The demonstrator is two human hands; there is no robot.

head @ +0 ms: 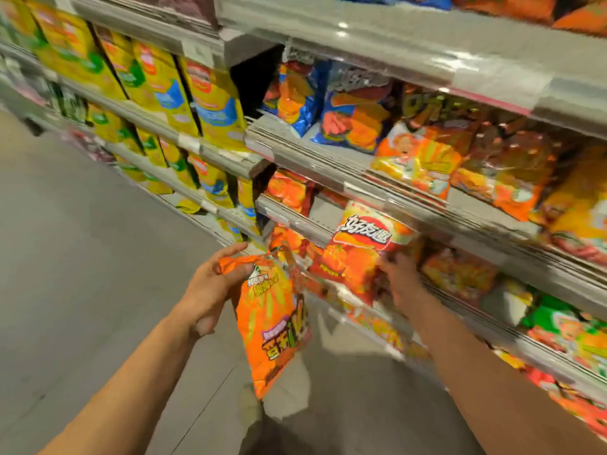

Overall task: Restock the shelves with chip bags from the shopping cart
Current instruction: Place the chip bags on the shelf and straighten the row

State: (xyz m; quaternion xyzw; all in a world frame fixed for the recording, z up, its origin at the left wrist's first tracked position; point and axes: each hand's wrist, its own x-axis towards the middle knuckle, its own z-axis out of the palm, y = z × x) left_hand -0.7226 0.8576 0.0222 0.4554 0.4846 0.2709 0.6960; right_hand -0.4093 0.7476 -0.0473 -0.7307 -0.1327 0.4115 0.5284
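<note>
My left hand (210, 287) grips the top corner of an orange chip bag (274, 326), which hangs down in front of the shelves. My right hand (399, 277) holds the lower edge of a red and white chip bag (358, 254), tilted against the front edge of a grey shelf (295, 221). Both bags are at the middle of the head view. The shopping cart is not in view.
Yellow chip bags (210, 103) fill the shelves at the left. Blue bags (348, 116) and orange bags (423, 159) lie on the shelf above my right hand. Green and orange bags (558, 326) sit lower right. Grey floor (82, 257) spreads to the left.
</note>
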